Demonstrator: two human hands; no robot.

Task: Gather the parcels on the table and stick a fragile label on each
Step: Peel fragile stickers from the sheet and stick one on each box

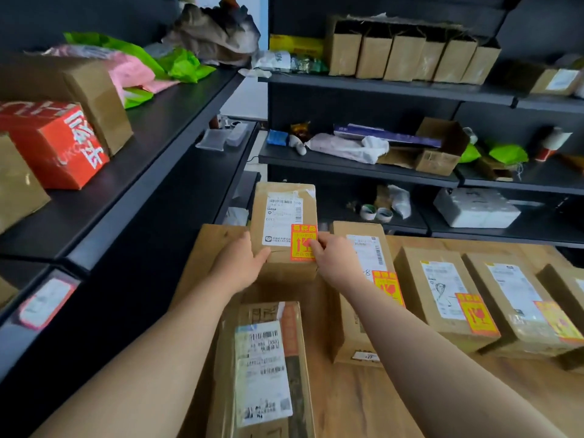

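The box point(284, 222) you are working on sits at 12 o'clock on the table point(363, 403), on the far side, on top of a flat sheet of card point(208, 248). Its long side runs from 12 to 6. The orange label point(300, 237) lies at the 4 o'clock corner of the box top, just beside the white slip.

Your left hand point(240, 263) rests at the 7 o'clock corner of the box. Its fingers look straight and lie flat on top, so it steadies the box and does not grab it. Your right hand point(335, 260) comes in from 5 o'clock. Its fingertips point(313, 246) touch the right edge of the label. I cannot tell if they press it down or pinch its edge.

I think the label is almost stuck. Your right hand is the one on it, so rub with that hand from 3 toward 9 while the left hand keeps the box from sliding away.

Three boxes at 3 o'clock each show an orange label: one point(363, 257) just beside your right hand, then one point(439, 286), then one point(512, 295). So most of the job looks done.

The near box point(268, 368) lies at 6 o'clock, between your two arms, with its long side also running 12 to 6. I see no orange label like the others on it, so it is likely next. It is a bit closer to your left arm, so your left hand could hold it while your right sticks.
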